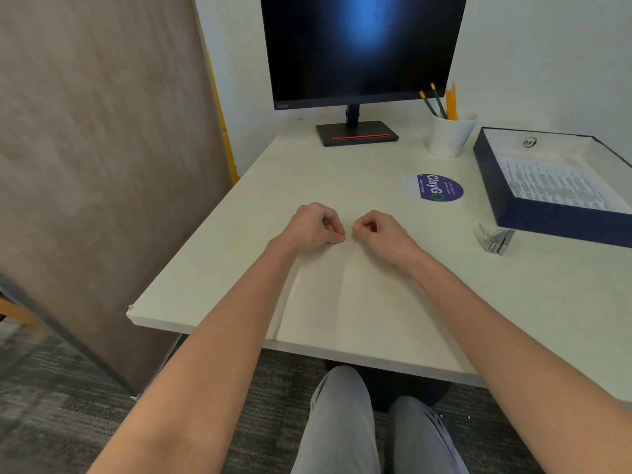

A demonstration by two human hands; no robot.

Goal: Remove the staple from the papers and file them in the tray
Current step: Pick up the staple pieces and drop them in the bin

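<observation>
A stack of blank white papers [345, 302] lies flat on the desk in front of me, between my forearms. My left hand [313, 227] and my right hand [379, 232] sit close together at the papers' far edge. Both have curled fingers, and thumb and forefinger pinch that edge. The staple itself is too small to make out. A metal staple remover [496, 239] lies on the desk to the right, apart from both hands. The navy tray [506, 203] stands at the far right with a printed sheet [557, 186] inside it.
A dark monitor [359, 49] on its stand is at the back of the white desk [239, 241]. A white cup of pencils [449, 131] stands left of the tray. A round purple sticker [439, 188] is on the desktop. A brown partition is on the left.
</observation>
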